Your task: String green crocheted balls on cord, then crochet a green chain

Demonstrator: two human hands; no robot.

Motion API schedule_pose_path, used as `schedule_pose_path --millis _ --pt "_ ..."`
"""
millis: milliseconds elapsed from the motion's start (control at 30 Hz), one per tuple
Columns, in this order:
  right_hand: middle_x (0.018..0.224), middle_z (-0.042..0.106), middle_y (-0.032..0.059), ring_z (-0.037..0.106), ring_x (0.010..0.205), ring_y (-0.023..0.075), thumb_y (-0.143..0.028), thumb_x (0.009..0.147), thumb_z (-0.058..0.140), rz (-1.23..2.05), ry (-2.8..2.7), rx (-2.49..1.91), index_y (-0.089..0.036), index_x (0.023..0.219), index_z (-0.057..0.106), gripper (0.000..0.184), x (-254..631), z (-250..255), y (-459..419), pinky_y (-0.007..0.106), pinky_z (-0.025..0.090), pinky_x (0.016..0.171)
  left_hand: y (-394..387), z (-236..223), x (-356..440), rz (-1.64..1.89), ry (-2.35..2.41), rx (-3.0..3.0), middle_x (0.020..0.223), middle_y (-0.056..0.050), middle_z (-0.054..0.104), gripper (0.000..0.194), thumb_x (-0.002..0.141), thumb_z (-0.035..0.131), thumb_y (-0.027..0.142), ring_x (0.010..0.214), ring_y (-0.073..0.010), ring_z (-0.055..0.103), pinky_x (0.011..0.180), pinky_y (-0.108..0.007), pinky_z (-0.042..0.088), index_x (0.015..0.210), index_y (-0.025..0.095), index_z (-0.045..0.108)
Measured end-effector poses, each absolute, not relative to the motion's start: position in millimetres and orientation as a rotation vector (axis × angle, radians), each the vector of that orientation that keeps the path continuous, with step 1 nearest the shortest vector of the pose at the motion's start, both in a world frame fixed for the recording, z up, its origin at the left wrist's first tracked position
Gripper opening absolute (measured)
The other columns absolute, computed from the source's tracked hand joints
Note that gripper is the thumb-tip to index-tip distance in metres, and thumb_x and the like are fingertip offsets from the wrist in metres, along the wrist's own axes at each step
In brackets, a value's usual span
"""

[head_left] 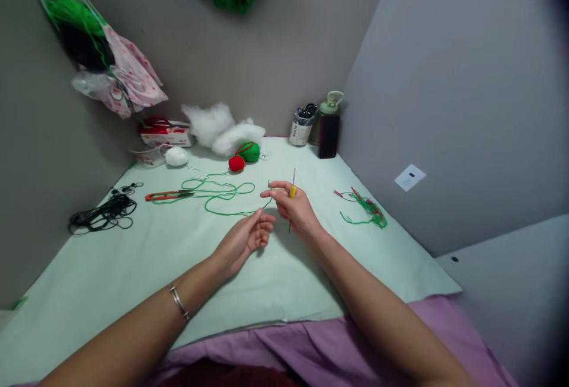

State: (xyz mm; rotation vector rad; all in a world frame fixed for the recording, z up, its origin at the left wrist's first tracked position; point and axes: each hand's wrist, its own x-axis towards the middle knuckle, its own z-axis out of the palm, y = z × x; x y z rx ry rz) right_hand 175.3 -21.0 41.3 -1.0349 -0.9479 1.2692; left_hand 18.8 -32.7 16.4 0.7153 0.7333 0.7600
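My right hand (pixel 296 206) is closed around a crochet hook (pixel 293 191) with a yellow grip and thin metal ends, held upright over the middle of the table. At its fingertips is the end of a green yarn strand (pixel 231 214). Just left of it and lower, my left hand (pixel 244 239) is half curled with its fingers apart, and the strand passes by its thumb. That strand loops across the table behind my hands toward a green yarn ball (pixel 249 151). Beside the ball lies a smaller red yarn ball (pixel 236 163).
Orange-handled thread snips (pixel 169 195) and a black cord tangle (pixel 104 210) lie left. Yarn scraps (pixel 371 212) lie right. Along the back are white stuffing (pixel 213 126), a white ball (pixel 176 156), a pen cup (pixel 301 127), a bottle (pixel 329 104) and a phone (pixel 328 137).
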Motion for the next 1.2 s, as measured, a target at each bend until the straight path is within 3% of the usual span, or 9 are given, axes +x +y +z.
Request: schedule_pose_path --millis 167,300,433,567,800,1000,1200 --pt "0.077 0.077 0.0038 0.023 0.041 0.0031 -0.041 0.07 0.084 1.311 -0.978 -1.037 -0.018 0.089 0.064 0.036 172.8 41.2 -21.9 0.025 0.013 0.042 -22.4 12.6 24.7 0.892 0.661 0.552 0.096 -0.007 0.07 0.022 0.089 0.078 0.033 0.068 -0.0064 0.062 0.067 -0.017 0.056 0.102 0.015 0.076" --pt "0.07 0.073 0.0002 0.023 0.041 0.0027 -0.041 0.068 0.085 1.343 -0.969 -1.034 -0.017 0.086 0.066 0.036 174.4 41.2 -20.6 0.024 0.013 0.042 -16.6 14.6 18.1 0.984 0.662 0.595 0.095 -0.003 0.068 0.02 0.077 0.088 0.026 0.07 -0.0043 0.06 0.068 -0.013 0.054 0.089 0.016 0.075" --pt "0.071 0.071 -0.0021 0.024 0.04 0.0015 -0.041 0.066 0.087 1.391 -0.962 -1.03 -0.017 0.08 0.064 0.036 175.8 41.2 -19.5 0.025 0.012 0.042 -18.9 19.7 12.4 1.048 0.701 0.683 0.09 0.0 0.063 0.024 0.075 0.088 0.031 0.068 -0.0051 0.058 0.067 -0.016 0.053 0.088 0.018 0.073" --pt "0.073 0.072 -0.0015 0.022 0.041 0.0018 -0.039 0.067 0.086 1.399 -0.965 -1.077 -0.018 0.082 0.065 0.034 176.9 38.6 -18.9 0.025 0.012 0.041 -21.5 25.5 8.1 1.174 0.816 0.975 0.082 0.001 0.061 0.017 0.079 0.079 0.036 0.069 -0.0112 0.057 0.068 -0.023 0.053 0.083 0.021 0.071" --pt "0.069 0.071 0.0009 0.025 0.043 0.0028 -0.036 0.067 0.085 1.546 -1.19 -1.176 -0.015 0.078 0.073 0.027 174.0 38.3 -23.7 0.026 0.012 0.042 -15.5 22.6 3.2 1.306 0.944 1.361 0.089 -0.004 0.066 0.015 0.076 0.081 0.036 0.08 -0.0183 0.062 0.077 -0.031 0.052 0.075 0.023 0.074" --pt "0.064 0.067 -0.001 0.026 0.044 0.0032 -0.04 0.068 0.086 1.581 -1.272 -1.164 -0.016 0.076 0.072 0.029 175.4 37.8 -25.4 0.025 0.012 0.043 -13.5 19.9 4.1 1.143 0.844 1.253 0.079 -0.001 0.068 0.024 0.077 0.081 0.041 0.072 -0.0168 0.063 0.076 -0.031 0.052 0.078 0.021 0.069" --pt "0.056 0.058 -0.0052 0.024 0.043 0.0034 -0.043 0.065 0.086 1.512 -1.132 -1.147 -0.017 0.075 0.068 0.033 173.2 42.1 -25.2 0.026 0.013 0.044 -16.5 18.1 4.4 1.109 0.814 1.18 0.081 -0.002 0.069 0.028 0.081 0.079 0.045 0.076 -0.0165 0.067 0.08 -0.031 0.056 0.083 0.02 0.067"
